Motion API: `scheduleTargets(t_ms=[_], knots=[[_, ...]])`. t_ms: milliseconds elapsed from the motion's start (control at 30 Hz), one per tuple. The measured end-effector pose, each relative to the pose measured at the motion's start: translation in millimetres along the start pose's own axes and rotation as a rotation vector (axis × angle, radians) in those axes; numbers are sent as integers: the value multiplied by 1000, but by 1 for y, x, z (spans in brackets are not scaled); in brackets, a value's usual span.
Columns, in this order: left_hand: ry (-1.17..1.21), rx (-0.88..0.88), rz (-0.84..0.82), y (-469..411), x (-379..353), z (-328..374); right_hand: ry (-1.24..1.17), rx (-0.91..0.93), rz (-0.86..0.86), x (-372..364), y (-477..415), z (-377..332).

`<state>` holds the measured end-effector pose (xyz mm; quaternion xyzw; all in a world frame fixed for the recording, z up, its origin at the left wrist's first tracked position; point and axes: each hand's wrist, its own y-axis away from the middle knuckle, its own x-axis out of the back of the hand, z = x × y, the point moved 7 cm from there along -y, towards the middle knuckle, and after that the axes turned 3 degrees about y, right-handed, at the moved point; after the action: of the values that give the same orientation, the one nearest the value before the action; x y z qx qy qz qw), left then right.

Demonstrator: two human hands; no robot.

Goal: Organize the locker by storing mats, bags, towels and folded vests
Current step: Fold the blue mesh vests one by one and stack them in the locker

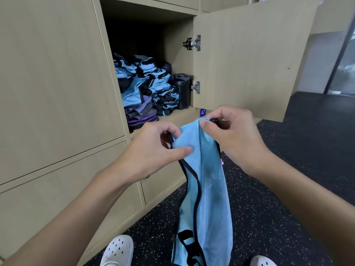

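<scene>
Both hands were up in front of the open locker (149,18), holding a light blue mesh vest (205,181) by its top edge. The left hand (153,150) had its thumb and fingers pinching the vest's left corner, right by the black trim. The right hand (232,131) pinched the other corner, thumb pressed on the fabric, fingers curled over a black bit at the edge. The rest of the vest hung straight down between the arms, over the speckled floor (269,217) and between two white clogs (119,250).

Inside the locker, a messy pile of blue vests (146,81) sat against the left wall on top of some purple stuff (140,114), reaching the front edge of the shelf. A black container (182,91) stood in the right corner, just beside the pile. The door (249,58) was swung open to the right.
</scene>
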<state>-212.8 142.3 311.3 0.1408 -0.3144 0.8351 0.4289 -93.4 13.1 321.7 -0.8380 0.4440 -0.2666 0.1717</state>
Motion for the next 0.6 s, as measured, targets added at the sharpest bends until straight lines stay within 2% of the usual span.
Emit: scheduleTargets(t_ms=[133, 400, 600], knots=[[46, -40, 91, -5, 7, 4, 7, -8, -13, 6, -4, 5], [446, -72, 227, -10, 12, 10, 2, 36, -10, 15, -5, -3], [554, 68, 84, -4, -13, 2, -24, 46, 71, 22, -8, -1]])
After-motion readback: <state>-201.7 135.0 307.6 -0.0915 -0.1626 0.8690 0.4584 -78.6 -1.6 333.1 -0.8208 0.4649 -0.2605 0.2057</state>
